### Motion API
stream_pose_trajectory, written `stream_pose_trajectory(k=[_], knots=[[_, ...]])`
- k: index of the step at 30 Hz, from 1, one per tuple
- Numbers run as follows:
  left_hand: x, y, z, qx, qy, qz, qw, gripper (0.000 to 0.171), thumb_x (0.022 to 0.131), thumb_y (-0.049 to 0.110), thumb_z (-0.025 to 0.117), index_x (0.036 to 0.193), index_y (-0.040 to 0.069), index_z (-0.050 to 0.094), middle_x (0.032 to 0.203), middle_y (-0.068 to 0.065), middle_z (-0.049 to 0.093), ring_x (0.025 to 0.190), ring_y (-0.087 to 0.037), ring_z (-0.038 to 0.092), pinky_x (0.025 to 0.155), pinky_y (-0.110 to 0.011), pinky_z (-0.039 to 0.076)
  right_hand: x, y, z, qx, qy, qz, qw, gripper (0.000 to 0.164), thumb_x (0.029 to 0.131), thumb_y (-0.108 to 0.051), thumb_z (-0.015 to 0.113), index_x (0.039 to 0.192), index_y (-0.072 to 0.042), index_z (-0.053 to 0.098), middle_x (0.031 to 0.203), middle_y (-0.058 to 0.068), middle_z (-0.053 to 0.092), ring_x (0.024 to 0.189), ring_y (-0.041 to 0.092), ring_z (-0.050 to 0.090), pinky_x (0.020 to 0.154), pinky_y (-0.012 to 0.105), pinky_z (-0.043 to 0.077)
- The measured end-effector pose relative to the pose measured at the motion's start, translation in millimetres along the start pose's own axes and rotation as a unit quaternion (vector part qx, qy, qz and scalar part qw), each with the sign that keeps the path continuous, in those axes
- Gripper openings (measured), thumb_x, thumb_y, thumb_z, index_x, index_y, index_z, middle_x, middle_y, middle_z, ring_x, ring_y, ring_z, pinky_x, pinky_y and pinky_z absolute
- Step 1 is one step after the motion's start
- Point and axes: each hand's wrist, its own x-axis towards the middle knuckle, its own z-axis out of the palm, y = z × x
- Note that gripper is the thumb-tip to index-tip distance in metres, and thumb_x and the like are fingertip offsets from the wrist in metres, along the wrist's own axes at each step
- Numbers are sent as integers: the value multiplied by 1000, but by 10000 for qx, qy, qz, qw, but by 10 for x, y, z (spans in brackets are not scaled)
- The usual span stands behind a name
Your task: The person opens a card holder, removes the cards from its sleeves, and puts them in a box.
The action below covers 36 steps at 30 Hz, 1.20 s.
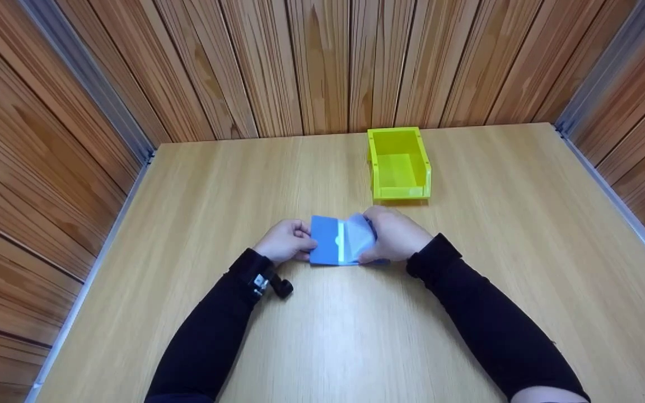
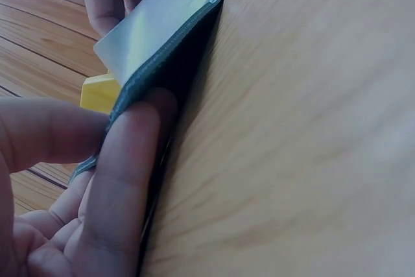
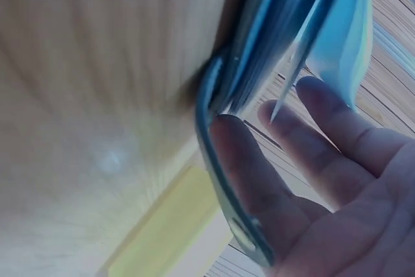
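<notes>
A small blue card holder [image 1: 324, 240] is spread open on the table, with clear plastic sleeves [image 1: 359, 238] lifting at its right half. At its left edge my left hand [image 1: 286, 242] pinches the cover between thumb and fingers; the left wrist view shows the stitched cover edge [image 2: 159, 63] tilted up off the table. My right hand [image 1: 398, 232] grips the right half, fingers at the top and thumb at the bottom. Close up, the right fingertips [image 3: 237, 135] touch the sleeve edges beside a strap [image 3: 217, 160] with a snap button. Part of the right cover is hidden.
Behind the hands, a yellow open-front bin [image 1: 401, 168] stands on the wooden table [image 1: 233, 184]. Wood-plank walls [image 1: 322, 67] with metal rails [image 1: 608, 173] border the table at the back and both sides.
</notes>
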Motion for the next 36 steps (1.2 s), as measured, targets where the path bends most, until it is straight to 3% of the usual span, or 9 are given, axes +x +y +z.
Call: stream_pose_trajectory(k=[5,12,16,20,24,29,36], knots=[[5,-2,2,38,49,-25,10000,22,84,0,71,102,1,58,78,0,56,73,-13,62,65,-28,60,9,-11,-10,-41,-26,57,10000,93,62,-52,90,131,1,56,123,10,52,108,26,50,96,39,48],[13,-6,4,165,101,-35,9998,24,85,2,72,105,1,59,80,1,57,75,-13,62,67,-28,60,8,7,-31,607,-86,630,9961,92,71,-65,78,133,-1,55,121,11,53,103,24,55,97,41,49],[11,-6,6,147,102,-42,9998,25,85,2,72,106,1,59,80,1,56,76,-13,62,68,-28,60,14,25,-59,1127,45,661,9914,68,90,-66,54,118,-5,63,103,9,58,93,23,56,85,41,51],[10,-5,4,146,101,-27,9998,24,85,1,72,105,2,59,80,1,56,76,-12,62,67,-28,60,30,42,-86,1613,259,456,9855,40,105,-37,41,93,-7,64,80,4,55,73,20,53,67,34,46],[9,-9,1,141,91,-4,9999,24,84,1,72,102,3,57,79,0,56,75,-12,62,65,-27,59,40,51,-97,1732,386,511,9828,23,100,-17,48,94,-7,68,82,2,62,72,16,56,66,30,48],[10,-15,-2,136,86,14,9999,24,84,1,72,102,3,57,80,0,57,75,-12,62,64,-26,59,55,46,-94,1655,394,722,9828,12,93,-16,63,98,-8,68,84,4,65,73,16,59,65,29,51],[10,-17,-1,154,109,23,9998,24,84,1,72,102,3,57,80,0,57,75,-12,63,63,-26,59,58,29,-96,2195,203,1167,9684,32,89,-15,65,119,-7,58,78,3,68,66,22,67,57,29,52]])
